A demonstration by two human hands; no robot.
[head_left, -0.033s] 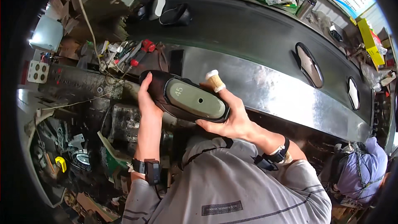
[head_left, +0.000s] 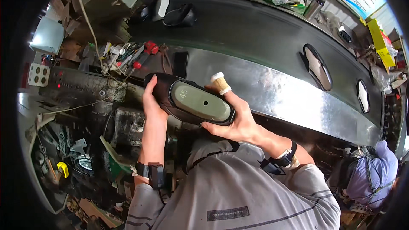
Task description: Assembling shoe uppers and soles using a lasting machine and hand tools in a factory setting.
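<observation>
Both my hands hold a black shoe upper (head_left: 162, 93) stretched over a shoe last (head_left: 196, 100), whose flat green underside with a dark hole faces up. At the left end, my left hand (head_left: 154, 104) grips the black upper, thumb along its side. My right hand (head_left: 236, 119) is closed round the other end, thumb at the near edge. One of its fingers wears a tan and white wrap (head_left: 221, 84) and points off past the far edge. The fingers beneath the last are hidden.
Beyond a metal ledge (head_left: 255, 81) runs a dark conveyor belt (head_left: 247, 30) carrying shoe parts (head_left: 317, 66). Tools (head_left: 128, 55) and a black phone (head_left: 181, 64) lie at the left of the ledge. Machine parts (head_left: 128, 123) crowd the lower left. A purple bundle (head_left: 370, 179) sits at right.
</observation>
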